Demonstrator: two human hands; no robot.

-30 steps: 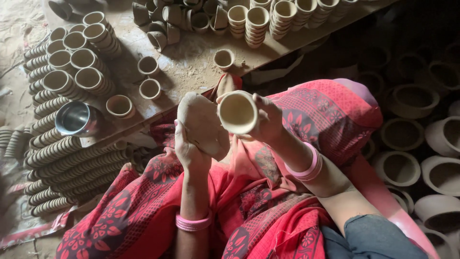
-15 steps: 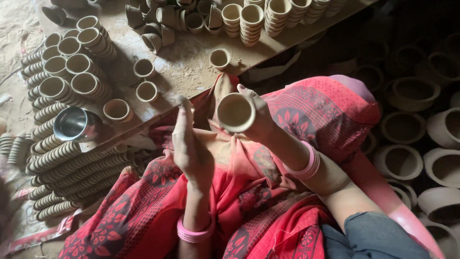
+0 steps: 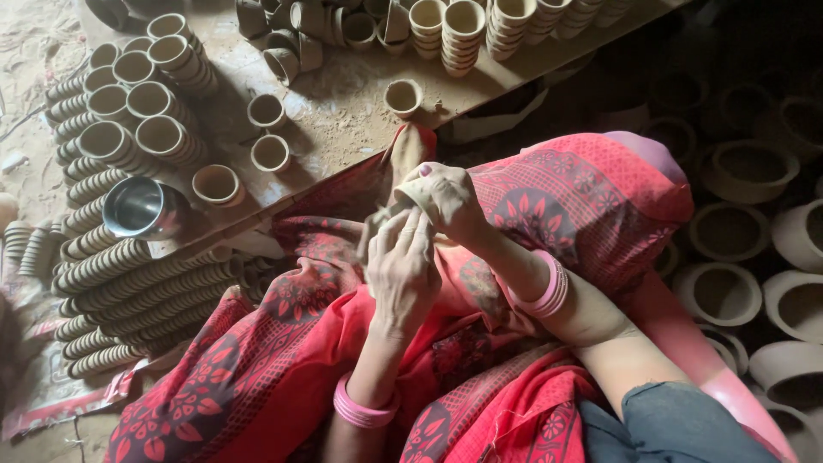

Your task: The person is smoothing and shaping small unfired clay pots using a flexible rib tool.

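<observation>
A small clay cup [image 3: 401, 204] is held over the lap, just above the red patterned cloth [image 3: 283, 343], and is almost wholly hidden by the two hands pressed together around it. The right hand [image 3: 446, 199] is wrapped over the cup from the far side, with its fingers closed on the rim, while the left hand [image 3: 401, 273] is laid flat against the near side, its fingertips touching the cup and the right hand. Pink bangles [image 3: 545, 290] are worn on the right wrist, and another pink bangle is seen on the left wrist. A wooden board [image 3: 343, 111] dusted with clay lies beyond the knees, and single clay cups and stacked cups [image 3: 463, 26] stand on it. A shiny metal bowl [image 3: 141, 207] is set at the board's left end, beside long rows of cups laid on their sides [image 3: 111, 291].
</observation>
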